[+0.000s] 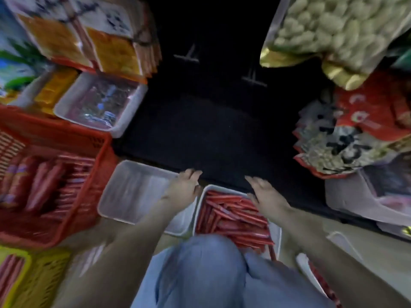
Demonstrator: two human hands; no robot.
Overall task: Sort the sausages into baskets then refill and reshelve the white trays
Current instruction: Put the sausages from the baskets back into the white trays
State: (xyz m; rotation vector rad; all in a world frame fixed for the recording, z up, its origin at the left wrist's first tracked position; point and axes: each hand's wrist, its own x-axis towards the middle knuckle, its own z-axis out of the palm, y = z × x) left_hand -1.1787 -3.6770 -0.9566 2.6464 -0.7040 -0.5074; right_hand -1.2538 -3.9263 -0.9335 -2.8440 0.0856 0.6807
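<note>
A white tray [276, 232] full of red sausages [233, 216] sits low in the middle, just beyond my knee. My left hand [183, 188] holds its far left corner and my right hand [268, 197] holds its far right corner, thumbs toward the sausages. An empty white tray [133, 192] lies to its left, partly under my left forearm. Beside that, a red basket [97, 174] holds packed sausages [44, 174]. A yellow basket [42, 276] with more sausages is at the bottom left. The whole view is blurred.
A dark shelf opening [211, 130] lies straight ahead. A third white tray [131, 107] with packets sits at its left, under stacked orange packets [111, 50]. Snack bags [333, 34] and red packets [360, 121] crowd the right. Another tray edge [304, 263] shows at the lower right.
</note>
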